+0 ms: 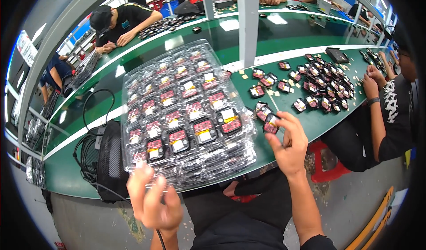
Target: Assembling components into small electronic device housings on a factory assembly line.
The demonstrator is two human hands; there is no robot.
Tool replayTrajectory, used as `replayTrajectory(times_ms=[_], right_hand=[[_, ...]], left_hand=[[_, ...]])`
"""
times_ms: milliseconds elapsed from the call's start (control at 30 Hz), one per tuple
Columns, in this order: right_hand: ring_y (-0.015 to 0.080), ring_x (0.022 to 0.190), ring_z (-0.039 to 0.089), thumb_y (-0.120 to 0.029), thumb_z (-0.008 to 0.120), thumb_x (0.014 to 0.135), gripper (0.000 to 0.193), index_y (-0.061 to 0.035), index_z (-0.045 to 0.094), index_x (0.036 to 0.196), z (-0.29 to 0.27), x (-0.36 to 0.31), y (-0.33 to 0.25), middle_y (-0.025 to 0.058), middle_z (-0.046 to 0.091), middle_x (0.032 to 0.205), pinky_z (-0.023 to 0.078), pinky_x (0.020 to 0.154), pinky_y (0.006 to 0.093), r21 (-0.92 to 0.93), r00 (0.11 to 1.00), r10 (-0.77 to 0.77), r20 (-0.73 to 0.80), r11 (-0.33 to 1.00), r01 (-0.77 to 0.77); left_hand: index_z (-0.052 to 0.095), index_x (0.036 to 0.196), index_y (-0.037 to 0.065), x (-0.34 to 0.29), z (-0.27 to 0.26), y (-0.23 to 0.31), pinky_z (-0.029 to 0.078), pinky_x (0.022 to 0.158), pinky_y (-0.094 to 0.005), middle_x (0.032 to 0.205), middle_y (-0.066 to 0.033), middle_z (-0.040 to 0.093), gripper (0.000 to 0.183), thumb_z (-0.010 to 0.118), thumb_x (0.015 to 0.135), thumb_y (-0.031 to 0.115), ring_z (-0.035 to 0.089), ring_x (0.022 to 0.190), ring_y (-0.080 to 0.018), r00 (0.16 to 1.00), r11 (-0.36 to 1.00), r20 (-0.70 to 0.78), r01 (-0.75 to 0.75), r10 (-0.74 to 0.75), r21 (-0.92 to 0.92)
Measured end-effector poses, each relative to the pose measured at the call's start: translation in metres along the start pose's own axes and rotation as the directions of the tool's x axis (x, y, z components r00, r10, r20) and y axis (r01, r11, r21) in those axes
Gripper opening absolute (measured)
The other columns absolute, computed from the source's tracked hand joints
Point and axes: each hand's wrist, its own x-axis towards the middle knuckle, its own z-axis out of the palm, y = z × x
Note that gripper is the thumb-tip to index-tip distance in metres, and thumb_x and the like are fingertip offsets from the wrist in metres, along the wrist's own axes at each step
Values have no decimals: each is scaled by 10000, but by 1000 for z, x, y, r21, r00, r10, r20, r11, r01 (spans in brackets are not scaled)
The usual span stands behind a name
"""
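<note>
A stack of clear plastic blister trays (222, 157) stands on the green table in front of me. Small black rounded-square gadgets with pink-red faces fill rows of pockets in the top tray; one such gadget (205, 131) sits in the near row. Just right of the stack, my right hand (290, 146) pinches another black gadget (270, 123) between thumb and fingers. A further gadget (262, 111) lies right behind it. My left hand (155, 201) is at the tray's near left corner, slightly blurred, its fingers apart and nothing visible in them.
Many loose gadgets (326, 83) lie heaped at the right, among small pale squares. A black mesh bag (113, 161) and coiled black cable (86, 157) are left of the stack. A grey post (248, 24) rises behind it. People sit opposite and at the right; a red stool (326, 163) stands below.
</note>
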Motion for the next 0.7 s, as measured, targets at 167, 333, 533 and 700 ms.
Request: replayTrajectory(times_ms=[167,333,533,700], right_hand=[[16,499,323,-115,907,734,579,-19,615,1224,-24,-39,-21,190,695,1223,405,526,203,563,964,-130,232,826,-24],[63,499,386,-114,903,744,574,-36,611,1232,-39,-62,-47,164,680,1292,446,517,217,603,839,-163,519,765,-225],[88,649,534,-167,919,742,672,-38,558,1293,-41,-68,-60,146,539,1210,459,517,265,303,861,-8,509,938,-170],[118,602,505,-138,898,752,623,-29,587,1281,-44,-79,-60,101,484,1093,480,544,264,99,858,123,498,975,-197]], left_hand=[[652,1171,-71,-21,3,52,558,924,-404,1229,-233,633,487,722,953,360,663,1106,-313,635,-105,743,741,-211,-663],[452,1401,-62,-45,40,65,532,992,-446,1268,-191,606,760,738,919,451,612,1211,-292,391,-322,914,856,-109,-404],[473,1389,-27,-66,43,66,573,976,-443,1272,-206,610,649,752,932,341,655,1169,-327,325,-597,940,735,-108,-323],[522,1332,-19,-73,44,67,566,997,-453,1309,-196,592,612,815,880,273,645,1191,-332,335,-561,908,714,-252,-419]])
